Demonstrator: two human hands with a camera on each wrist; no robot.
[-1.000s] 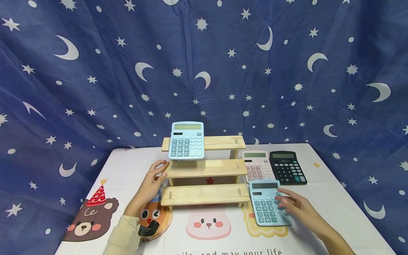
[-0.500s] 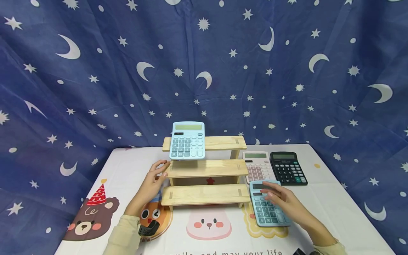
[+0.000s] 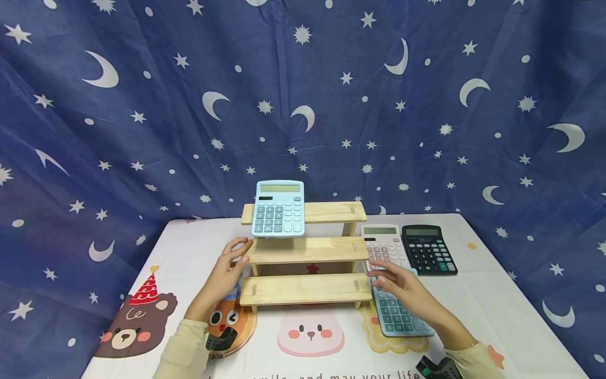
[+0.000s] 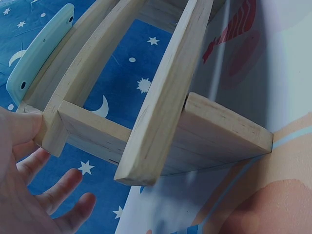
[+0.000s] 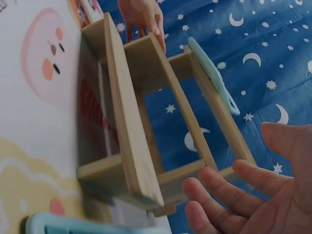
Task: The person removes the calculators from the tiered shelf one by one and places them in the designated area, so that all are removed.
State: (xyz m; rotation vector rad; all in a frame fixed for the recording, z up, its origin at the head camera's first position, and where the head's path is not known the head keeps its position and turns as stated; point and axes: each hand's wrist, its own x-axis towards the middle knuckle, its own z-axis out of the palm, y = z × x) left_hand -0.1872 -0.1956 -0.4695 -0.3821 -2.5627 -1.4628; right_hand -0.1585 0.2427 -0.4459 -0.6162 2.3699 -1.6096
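Observation:
A three-tier wooden display shelf (image 3: 305, 288) stands in the middle of the table. On the left of its top tier leans a light-blue calculator (image 3: 278, 210), also seen edge-on in the left wrist view. My left hand (image 3: 224, 276) touches the left end of the middle tier, its other fingers spread loosely. My right hand (image 3: 402, 287) hovers above a second blue calculator (image 3: 402, 318) on the table and partly hides it. Its relaxed fingers hold nothing and point at the shelf's right end; whether they touch it I cannot tell.
A white calculator with pink keys (image 3: 381, 242) and a black calculator (image 3: 428, 250) lie behind the second blue one, right of the shelf. The cartoon-print tablecloth (image 3: 310, 337) covers the table. A dark-blue curtain (image 3: 331, 105) with moons and stars hangs behind.
My right hand has moved left across the second blue calculator to near the shelf's right end, bringing its sleeve into view. The left hand and the shelf have stayed put.

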